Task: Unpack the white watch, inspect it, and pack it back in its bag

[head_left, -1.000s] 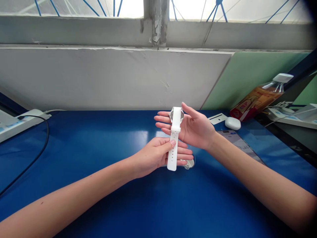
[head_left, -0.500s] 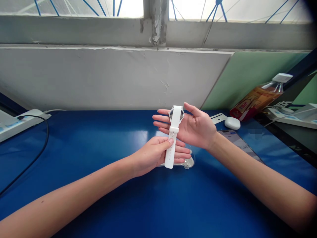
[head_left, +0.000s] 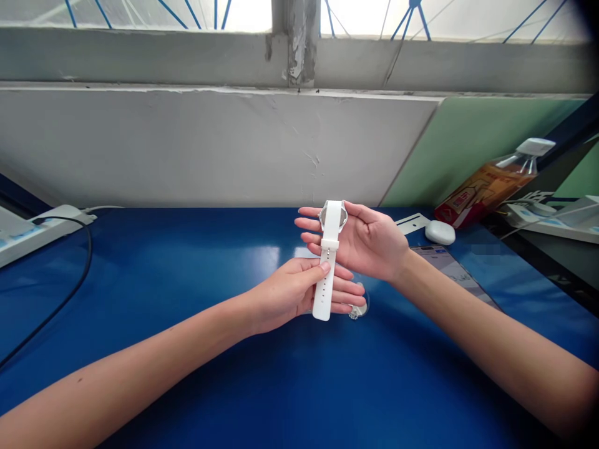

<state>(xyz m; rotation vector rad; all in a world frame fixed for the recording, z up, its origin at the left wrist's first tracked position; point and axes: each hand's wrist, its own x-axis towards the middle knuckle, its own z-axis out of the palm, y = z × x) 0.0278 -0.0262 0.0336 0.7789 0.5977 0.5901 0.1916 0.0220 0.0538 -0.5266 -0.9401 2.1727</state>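
A white wristwatch (head_left: pixel 329 259) is being held above a blue table (head_left: pixel 187 280), its strap running lengthwise away from the person, round case at the far end. The right hand (head_left: pixel 369 240) is lying open behind the case, palm cradling it, fingers spread loosely. The left hand (head_left: pixel 299 290) is pinching the strap's near half between thumb and fingers, the nearer hand of the two. Right of the watch, white earbuds case (head_left: pixel 440 232) and a phone (head_left: pixel 452 268) are resting on the table.
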